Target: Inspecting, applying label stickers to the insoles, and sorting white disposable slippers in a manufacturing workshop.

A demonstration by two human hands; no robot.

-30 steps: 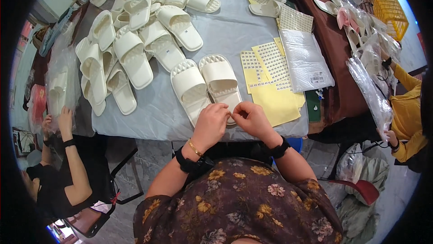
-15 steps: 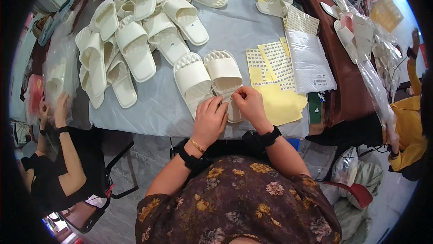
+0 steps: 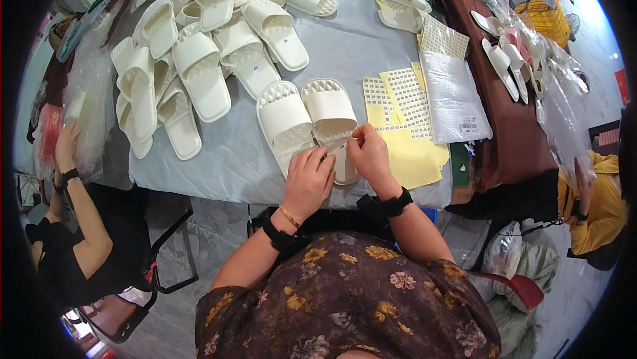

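Two white slippers (image 3: pixel 308 120) lie side by side near the surface (image 3: pixel 345 47) edge at six o'clock. Since a second ago our left hand (image 3: pixel 308 180) and right hand (image 3: pixel 368 156) slid lower, fingers pinching something tiny on the right slipper's heel; sticker sheets (image 3: pixel 398 100) sit at three o'clock.

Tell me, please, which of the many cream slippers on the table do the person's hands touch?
The right slipper of the pair at the near table edge: both hands, left hand and right hand, rest on its heel end. The other slippers lie untouched.
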